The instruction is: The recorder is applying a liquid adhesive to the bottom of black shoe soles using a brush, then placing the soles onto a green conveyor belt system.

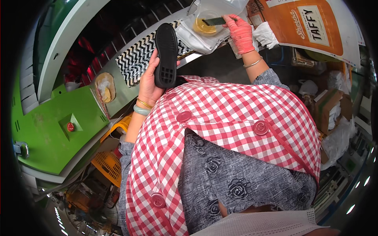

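Note:
My left hand point(148, 80) is closed around a black shoe sole point(166, 51), held upright with its hollow grid-patterned heel end toward me. A pinkish-red glove covers my right hand point(239, 34), its fingers pinched on a dark flat brush point(220, 21). The brush's tip reaches into a clear bowl point(197, 30) of yellow, glue-like liquid point(204, 27). Under the bowl lies a white cloth point(197, 43). Behind the sole, a black-and-white zigzag-patterned sheet point(136, 59) covers part of the work surface.
At the left stands a green machine panel point(43, 129) with a red button point(71, 126). An oval tray point(112, 84) with scraps rests beside it. Yellow crates point(108, 167) sit low at the left. A cardboard box point(327, 108) and plastic bags are at the right, below an orange-printed sheet point(334, 35).

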Available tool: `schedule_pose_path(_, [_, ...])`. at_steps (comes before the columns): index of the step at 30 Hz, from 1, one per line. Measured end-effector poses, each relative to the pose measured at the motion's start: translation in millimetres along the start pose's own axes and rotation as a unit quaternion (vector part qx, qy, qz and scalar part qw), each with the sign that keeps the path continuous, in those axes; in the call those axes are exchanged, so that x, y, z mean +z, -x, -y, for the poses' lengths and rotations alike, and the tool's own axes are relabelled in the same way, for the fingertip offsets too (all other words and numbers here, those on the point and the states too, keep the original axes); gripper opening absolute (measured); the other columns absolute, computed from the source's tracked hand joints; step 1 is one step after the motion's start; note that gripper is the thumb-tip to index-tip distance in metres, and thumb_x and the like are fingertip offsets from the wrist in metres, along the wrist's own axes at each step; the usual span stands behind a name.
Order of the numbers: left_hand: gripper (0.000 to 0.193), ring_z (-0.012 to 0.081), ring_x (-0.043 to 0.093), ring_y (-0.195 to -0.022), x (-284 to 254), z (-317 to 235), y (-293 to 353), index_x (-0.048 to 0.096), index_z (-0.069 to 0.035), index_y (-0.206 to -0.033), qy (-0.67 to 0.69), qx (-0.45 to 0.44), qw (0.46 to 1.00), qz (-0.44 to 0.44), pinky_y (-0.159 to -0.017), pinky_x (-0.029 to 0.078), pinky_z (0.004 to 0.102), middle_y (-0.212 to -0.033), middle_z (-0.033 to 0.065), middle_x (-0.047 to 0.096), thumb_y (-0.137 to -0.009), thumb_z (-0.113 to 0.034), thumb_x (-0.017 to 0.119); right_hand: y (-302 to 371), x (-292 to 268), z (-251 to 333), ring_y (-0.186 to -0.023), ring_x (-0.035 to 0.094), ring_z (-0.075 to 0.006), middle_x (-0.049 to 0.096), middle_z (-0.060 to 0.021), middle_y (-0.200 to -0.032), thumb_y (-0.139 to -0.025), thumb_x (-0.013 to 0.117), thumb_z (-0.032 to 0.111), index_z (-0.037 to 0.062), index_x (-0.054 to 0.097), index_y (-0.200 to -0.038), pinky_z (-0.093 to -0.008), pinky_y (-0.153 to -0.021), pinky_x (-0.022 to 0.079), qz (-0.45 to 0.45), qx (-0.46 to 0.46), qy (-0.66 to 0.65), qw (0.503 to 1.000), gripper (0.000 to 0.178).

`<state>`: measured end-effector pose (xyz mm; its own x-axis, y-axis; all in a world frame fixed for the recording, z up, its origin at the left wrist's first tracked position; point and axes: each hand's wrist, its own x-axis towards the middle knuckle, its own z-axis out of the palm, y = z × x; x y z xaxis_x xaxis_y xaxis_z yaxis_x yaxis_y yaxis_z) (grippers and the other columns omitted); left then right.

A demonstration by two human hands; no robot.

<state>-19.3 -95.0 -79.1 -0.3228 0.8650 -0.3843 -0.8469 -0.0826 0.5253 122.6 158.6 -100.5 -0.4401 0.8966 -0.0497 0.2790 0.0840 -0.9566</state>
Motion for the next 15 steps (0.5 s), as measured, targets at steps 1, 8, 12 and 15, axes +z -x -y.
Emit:
schedule_pose_path(1, [0.053, 0.0334, 0.054, -0.105, -0.4, -0.1, 0.0, 0.018, -0.015, -0.141, -0.004, -0.001, 1.000, 0.000, -0.080, 0.051, 0.0339, -0.127, 0.0153, 0.045, -0.092, -0.019, 0.039, -0.7, -2.2, 1.1, -0.064, 0.055, -0.0047, 0.065, -0.0029, -0.074, -0.081, 0.063, 0.030, 0.0025, 0.063, -0.098, -0.0189, -0.057, 0.039, 0.001, 0.001, 0.001, 1.000, 0.032])
schedule_pose_path(8, [0.049, 0.0316, 0.056, -0.103, -0.3, 3.5, -1.8, 0.023, -0.014, -0.139, -0.001, 0.001, 1.000, -0.013, -0.077, 0.053, 0.0321, -0.124, 0.0147, 0.048, -0.094, -0.023, 0.039, -3.6, -5.4, -7.9, -0.075, 0.061, -0.0107, 0.064, -0.0068, -0.089, -0.083, 0.061, 0.025, 0.0012, 0.063, -0.100, -0.0196, -0.070, 0.043, 0.067, -0.043, -0.020, 0.997, 0.029])
schedule_pose_path(12, [0.047, 0.0308, 0.056, -0.102, -4.4, 5.0, -1.6, 0.028, -0.014, -0.137, 0.020, -0.015, 0.999, -0.026, -0.076, 0.053, 0.0317, -0.124, 0.0139, 0.049, -0.094, -0.029, 0.039, -7.5, -4.5, -18.7, -0.074, 0.062, -0.0113, 0.064, -0.0071, -0.089, -0.084, 0.060, 0.023, 0.0014, 0.064, -0.098, -0.0186, -0.064, 0.043, 0.076, -0.062, -0.014, 0.995, 0.026])
schedule_pose_path(15, [0.047, 0.0302, 0.057, -0.102, -5.7, 5.7, 2.7, 0.031, -0.014, -0.136, 0.017, -0.009, 0.999, -0.034, -0.077, 0.053, 0.0307, -0.123, 0.0135, 0.049, -0.094, -0.034, 0.038, -5.5, -9.3, -16.8, -0.071, 0.062, -0.0128, 0.064, -0.0088, -0.092, -0.085, 0.059, 0.022, -0.0001, 0.061, -0.098, -0.0181, -0.052, 0.041, 0.098, 0.029, -0.024, 0.994, 0.026])
